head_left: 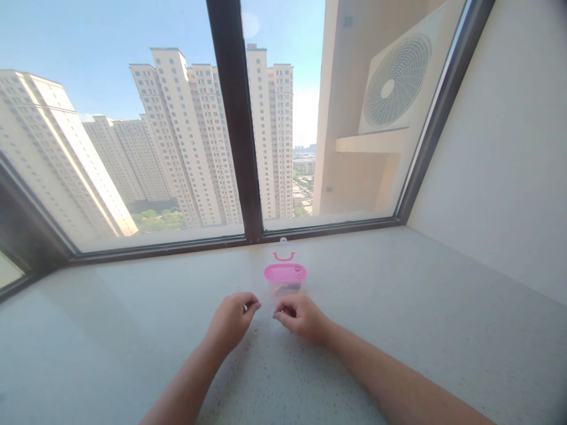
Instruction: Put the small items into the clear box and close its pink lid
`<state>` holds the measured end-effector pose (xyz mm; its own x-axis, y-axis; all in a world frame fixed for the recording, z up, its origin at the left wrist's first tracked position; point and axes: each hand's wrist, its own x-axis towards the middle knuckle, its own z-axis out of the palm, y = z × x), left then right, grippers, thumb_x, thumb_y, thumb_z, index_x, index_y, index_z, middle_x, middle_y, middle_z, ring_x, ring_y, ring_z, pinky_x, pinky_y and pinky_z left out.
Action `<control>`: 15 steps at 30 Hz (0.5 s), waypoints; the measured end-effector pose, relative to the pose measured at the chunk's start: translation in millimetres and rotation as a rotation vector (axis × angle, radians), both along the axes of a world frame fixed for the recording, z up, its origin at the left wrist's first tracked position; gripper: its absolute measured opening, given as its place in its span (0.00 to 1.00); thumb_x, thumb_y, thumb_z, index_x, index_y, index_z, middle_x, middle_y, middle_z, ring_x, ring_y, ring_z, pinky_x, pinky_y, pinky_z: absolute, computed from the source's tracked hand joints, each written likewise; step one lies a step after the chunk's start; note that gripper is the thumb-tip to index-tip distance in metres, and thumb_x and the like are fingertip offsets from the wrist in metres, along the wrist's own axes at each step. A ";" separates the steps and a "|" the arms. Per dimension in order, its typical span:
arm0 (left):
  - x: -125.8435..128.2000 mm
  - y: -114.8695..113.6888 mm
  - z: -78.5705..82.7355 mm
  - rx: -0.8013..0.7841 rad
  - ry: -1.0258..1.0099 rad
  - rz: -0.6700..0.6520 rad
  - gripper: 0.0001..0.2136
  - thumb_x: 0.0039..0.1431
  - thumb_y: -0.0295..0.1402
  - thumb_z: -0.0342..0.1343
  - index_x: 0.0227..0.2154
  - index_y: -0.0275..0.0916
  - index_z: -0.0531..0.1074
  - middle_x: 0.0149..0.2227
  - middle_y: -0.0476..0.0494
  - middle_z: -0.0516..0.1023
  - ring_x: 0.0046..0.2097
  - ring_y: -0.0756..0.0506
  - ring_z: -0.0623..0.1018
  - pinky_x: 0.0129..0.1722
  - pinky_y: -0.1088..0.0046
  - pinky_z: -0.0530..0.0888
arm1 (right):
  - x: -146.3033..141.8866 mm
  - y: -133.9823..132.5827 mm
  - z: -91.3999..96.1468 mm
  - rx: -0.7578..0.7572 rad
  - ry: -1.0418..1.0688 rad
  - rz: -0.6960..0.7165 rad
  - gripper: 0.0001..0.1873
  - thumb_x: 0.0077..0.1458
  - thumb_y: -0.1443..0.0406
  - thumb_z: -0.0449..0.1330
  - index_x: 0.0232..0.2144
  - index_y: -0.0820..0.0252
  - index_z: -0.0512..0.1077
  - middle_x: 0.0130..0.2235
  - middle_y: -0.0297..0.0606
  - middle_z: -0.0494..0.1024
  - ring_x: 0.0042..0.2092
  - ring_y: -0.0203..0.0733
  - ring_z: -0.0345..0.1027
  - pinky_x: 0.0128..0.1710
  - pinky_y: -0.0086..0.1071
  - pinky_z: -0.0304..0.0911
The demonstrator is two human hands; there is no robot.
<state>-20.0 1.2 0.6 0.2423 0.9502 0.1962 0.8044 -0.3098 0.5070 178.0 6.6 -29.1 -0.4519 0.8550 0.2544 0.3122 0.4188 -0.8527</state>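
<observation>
Over a pale speckled windowsill, my left hand (233, 319) is closed, thumb and index fingertip pinched together. My right hand (302, 319) faces it a short gap away, also in a pinch. Anything in either pinch is too small to make out. Just beyond the hands stands a clear plastic container with a pink lid (283, 273) and a pink curved handle mark; my right hand partly hides its lower front. A small pale ring (256, 332) lies on the sill below the gap between my hands. More tiny pale pieces (238, 289) lie beyond my left hand.
The speckled sill (155, 330) spreads out on both sides of my arms. A dark window frame (234, 118) runs along its back, with tall buildings and an air-conditioner unit (394, 85) outside. A white wall (500, 159) borders the right.
</observation>
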 end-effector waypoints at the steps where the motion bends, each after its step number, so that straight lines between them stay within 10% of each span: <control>1: 0.3 0.2 -0.1 0.000 -0.002 0.001 0.10 0.55 0.35 0.50 0.27 0.39 0.76 0.27 0.47 0.78 0.30 0.47 0.73 0.31 0.74 0.64 | 0.8 0.0 0.7 0.004 -0.001 -0.002 0.06 0.49 0.69 0.58 0.24 0.64 0.74 0.17 0.27 0.60 0.20 0.29 0.50 0.20 0.25 0.47; 15: 0.6 1.5 -0.9 0.039 -0.036 0.023 0.10 0.55 0.35 0.51 0.26 0.40 0.76 0.25 0.48 0.78 0.28 0.48 0.73 0.30 0.74 0.63 | 4.4 3.4 0.7 0.044 -0.008 -0.035 0.06 0.49 0.67 0.58 0.24 0.64 0.72 0.18 0.27 0.60 0.21 0.29 0.50 0.21 0.24 0.48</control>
<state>-19.4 2.6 -0.3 0.2125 0.9468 0.2416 0.7930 -0.3116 0.5235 182.3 10.1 -28.4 -0.4246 0.8582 0.2887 0.3342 0.4448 -0.8309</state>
